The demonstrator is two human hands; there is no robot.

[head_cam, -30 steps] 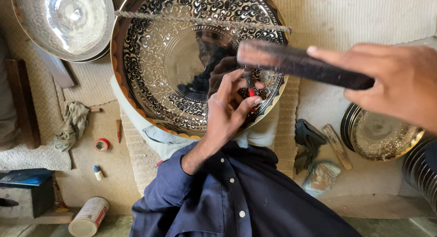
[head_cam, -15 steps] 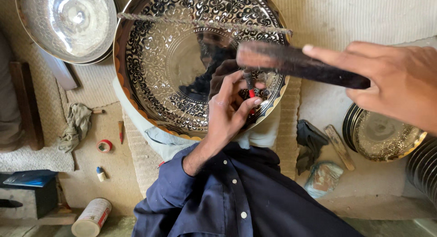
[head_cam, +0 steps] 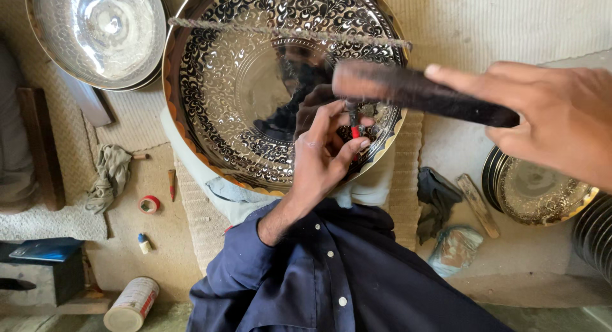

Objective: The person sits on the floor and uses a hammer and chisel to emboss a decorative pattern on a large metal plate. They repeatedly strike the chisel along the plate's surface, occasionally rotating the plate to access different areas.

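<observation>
Tray: a big round metal tray point(head_cam: 255, 115) with dense black-and-silver floral chasing and a scalloped gold rim; it sits tilted on the person's lap at the centre, its face turned up to the camera.
Shirt: a dark blue buttoned shirt point(head_cam: 331, 274) fills the near centre, its left sleeve running up to the tray's near rim.
Plain bowl: a shiny silver bowl point(head_cam: 95, 32) lies far left, just beside the tray's rim.
Right hand: the right hand point(head_cam: 548, 115) comes in from the right, fingers curled tight round the handle of a dark hammer point(head_cam: 414, 93), forefinger stretched along the top; the hammer head hangs blurred over the tray's right part.
Left hand: the left hand point(head_cam: 325, 160) rests on the tray's near right rim, thumb and fingertips pinching a thin punch point(head_cam: 352, 115) that stands upright, its tip on the chased band and its top right under the hammer head.
Small tray: a second chased tray point(head_cam: 542, 191) lies on the floor at the right, on a stack of others.
Rag: a grey rag point(head_cam: 111, 176) lies crumpled on the floor to the left.
Can: a white can point(head_cam: 131, 304) lies on its side, near left.
Tape: a red tape roll point(head_cam: 149, 204) sits right of the rag.
</observation>
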